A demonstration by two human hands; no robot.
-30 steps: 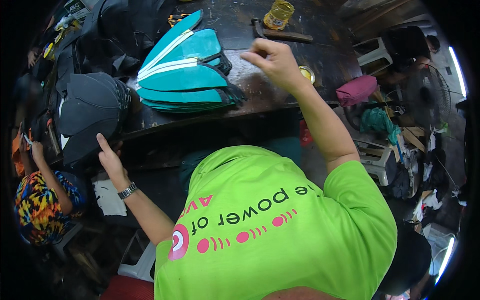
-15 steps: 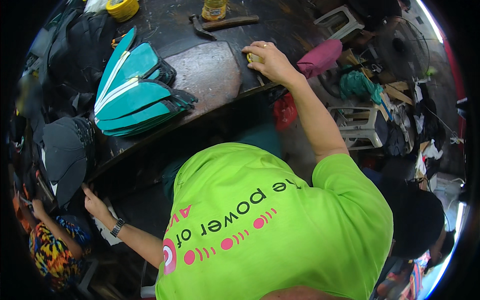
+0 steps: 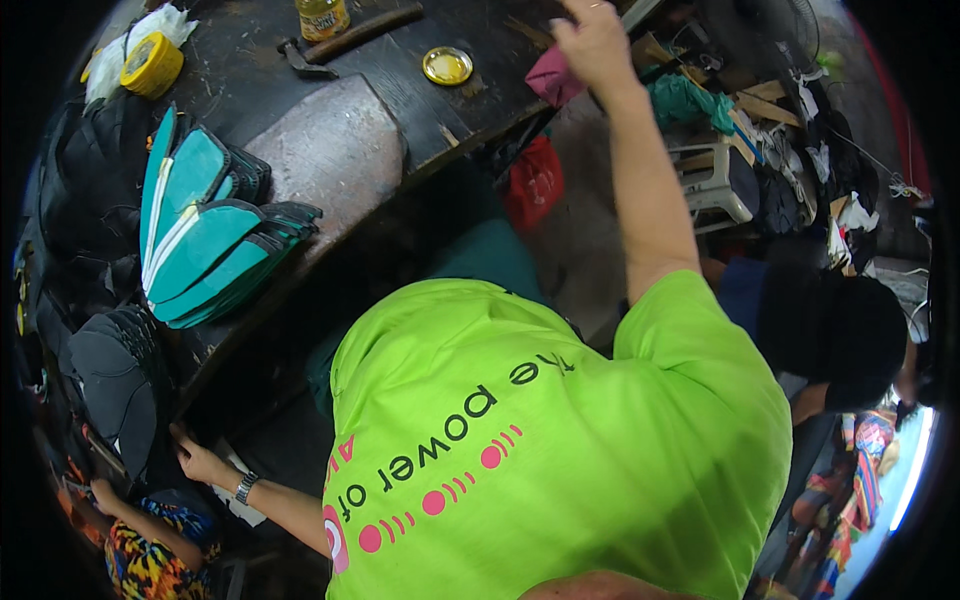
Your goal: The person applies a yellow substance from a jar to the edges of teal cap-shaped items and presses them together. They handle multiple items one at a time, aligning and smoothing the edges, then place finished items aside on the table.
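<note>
My right hand reaches to the far right of the dark table, over a pink cloth-like piece. Its fingers are blurred and partly cut off by the top of the picture. A round, shallow gold lid lies apart from it on the tabletop. At lower left my left hand rests by the table's edge, beside a stack of dark sole-shaped pieces; its visible fingers are stretched out. Teal sole-shaped pieces with dark edges and white strips are fanned out near a worn brown board.
A hammer lies beside a jar with yellow contents. At far left are a yellow tub and black bags. A red bag hangs below the table edge. A white stool and people stand nearby.
My right hand has let go of the round lid and moved right to the pink piece. The whole view has turned and shifted, and my left hand remains by the table edge.
</note>
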